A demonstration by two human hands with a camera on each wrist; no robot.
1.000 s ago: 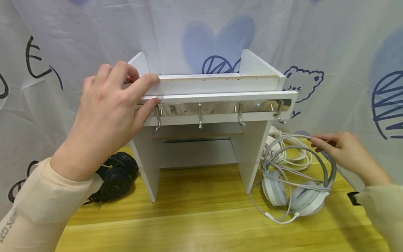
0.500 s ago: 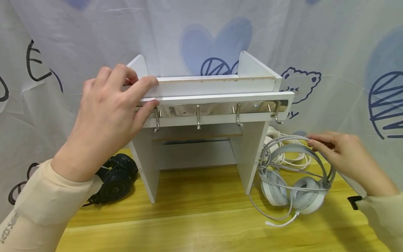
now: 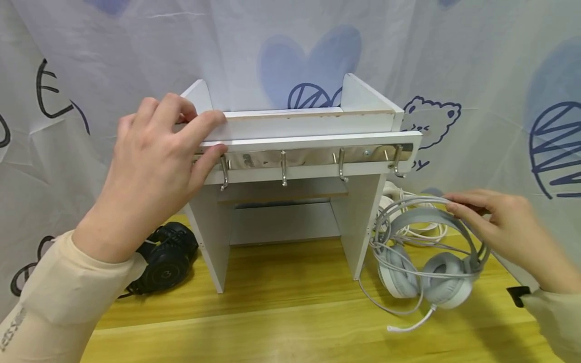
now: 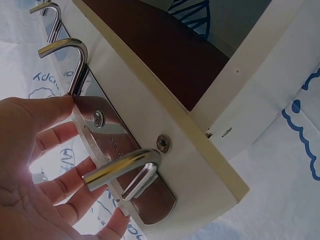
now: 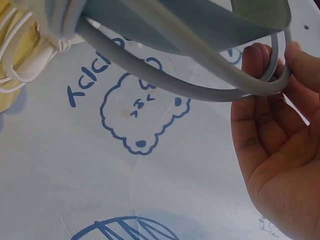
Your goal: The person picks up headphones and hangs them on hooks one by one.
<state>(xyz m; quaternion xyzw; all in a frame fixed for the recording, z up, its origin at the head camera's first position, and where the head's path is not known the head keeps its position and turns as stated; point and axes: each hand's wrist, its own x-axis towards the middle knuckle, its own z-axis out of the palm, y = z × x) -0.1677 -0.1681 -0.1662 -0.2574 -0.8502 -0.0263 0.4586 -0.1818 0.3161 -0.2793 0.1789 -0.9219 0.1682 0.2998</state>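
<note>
My left hand holds the left end of the hook rail, a white board with a shiny metal strip and several bent hooks. In the left wrist view, the thumb meets the strip beside a hook and the other fingers reach the board's edge. At the right, the fingertips of my right hand pinch the top of grey-and-white headphones. Their cable is looped around the band; the ear cups hang low over the table, microphone stalk forward. The right wrist view shows thumb and fingers around grey loops.
The rail runs along the front of a white shelf unit on a yellow wooden table. Black headphones lie left of it. White headphones with a bundled cable lie behind the grey pair. A printed curtain hangs behind.
The right hand has lifted and turned the grey headphones slightly, so their ear cups hang more upright and the microphone stalk has swung. The left hand keeps its hold on the rail.
</note>
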